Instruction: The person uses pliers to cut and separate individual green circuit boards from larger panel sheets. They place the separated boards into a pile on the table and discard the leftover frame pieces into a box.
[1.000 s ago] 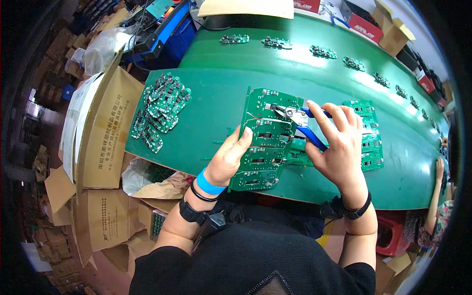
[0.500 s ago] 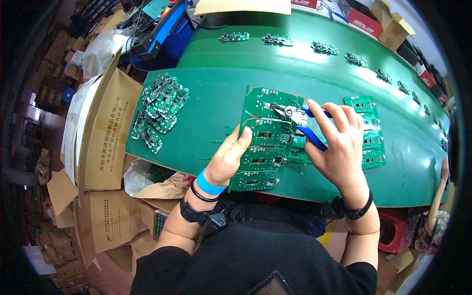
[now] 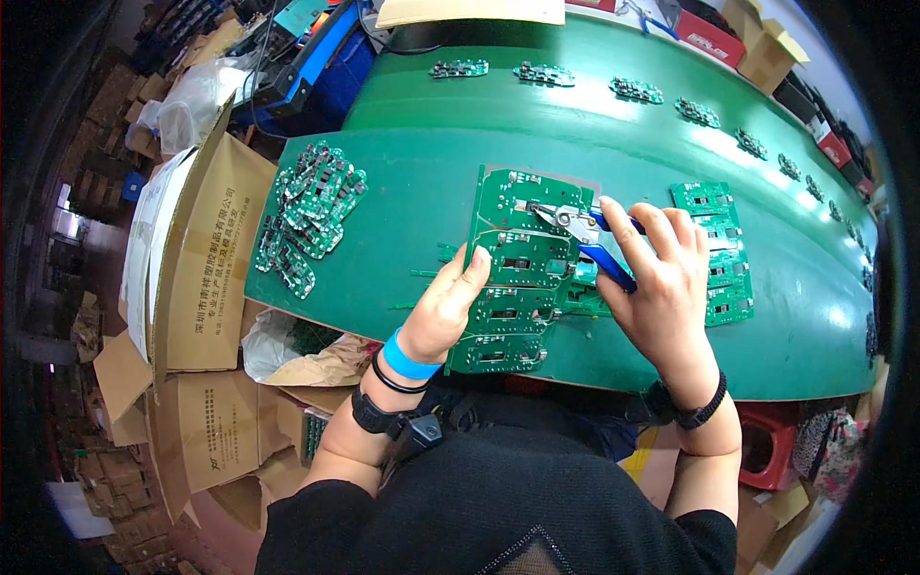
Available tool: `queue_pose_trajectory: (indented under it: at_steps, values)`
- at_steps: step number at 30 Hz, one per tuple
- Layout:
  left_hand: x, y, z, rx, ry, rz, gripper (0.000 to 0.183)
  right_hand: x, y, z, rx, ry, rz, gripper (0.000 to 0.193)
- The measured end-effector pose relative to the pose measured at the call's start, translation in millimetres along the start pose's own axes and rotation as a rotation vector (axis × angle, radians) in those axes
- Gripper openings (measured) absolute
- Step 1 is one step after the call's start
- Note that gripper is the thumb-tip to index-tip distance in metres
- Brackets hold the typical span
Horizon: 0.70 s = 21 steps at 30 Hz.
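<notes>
- what are the pliers [image 3: 579,226] made of?
- the head [image 3: 573,222] looks like shiny metal, and the handles [image 3: 610,268] like smooth blue plastic.
- and the green board [image 3: 510,245]?
- it's a bit glossy, but tiny parts [image 3: 518,264] make it bumpy.
- is the table [image 3: 412,187] shiny too?
- yes, it's smooth, and light makes bright spots on it.
- and the big box [image 3: 199,273]?
- dull brown cardboard. the paper [image 3: 331,368] near it is crumpled, and the bag [image 3: 261,347] is thin, see-through plastic.
- what's the shirt [image 3: 441,508] like?
- black knit cloth with little sparkly bits [image 3: 539,527]. the red stool [image 3: 784,443] looks like glossy plastic.
</notes>
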<state>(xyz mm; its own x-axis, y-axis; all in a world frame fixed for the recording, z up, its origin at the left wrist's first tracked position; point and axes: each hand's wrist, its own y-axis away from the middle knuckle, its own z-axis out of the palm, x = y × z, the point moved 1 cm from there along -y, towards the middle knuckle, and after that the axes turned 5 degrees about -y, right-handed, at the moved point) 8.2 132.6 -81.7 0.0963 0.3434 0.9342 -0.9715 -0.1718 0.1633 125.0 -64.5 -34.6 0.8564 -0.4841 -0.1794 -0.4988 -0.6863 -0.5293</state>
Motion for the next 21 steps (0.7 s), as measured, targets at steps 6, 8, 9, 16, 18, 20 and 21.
queue_pose_trajectory:
  at_steps: [6, 8, 9, 16, 18, 20, 21]
  values:
    - [0, -1, 2, 0.018, 0.081, -0.024, 0.041, -1, -3, -1, 0.043, 0.038, -0.035, 0.064]
    - [-4, -2, -1, 0.019, 0.111, -0.032, 0.041, 0, -2, 2, 0.035, -0.008, -0.023, 0.062]
    - [-7, -2, -3, 0.020, 0.117, -0.030, 0.041, 1, -2, 4, 0.031, -0.031, -0.017, 0.062]
    - [1, 0, -8, -0.117, 0.448, -0.125, 0.059, 15, -2, -4, 0.241, -0.204, 0.025, 0.052]
    - [4, -2, -15, -0.196, 0.784, -0.206, 0.069, 15, 2, -6, 0.168, -0.215, 0.070, 0.049]
    - [4, -8, -15, -0.204, 0.869, -0.120, 0.068, 16, 8, -2, 0.067, -0.251, 0.086, 0.048]
    - [2, -9, -14, -0.210, 0.869, -0.101, 0.068, 14, 9, 2, 0.032, -0.238, 0.068, 0.049]
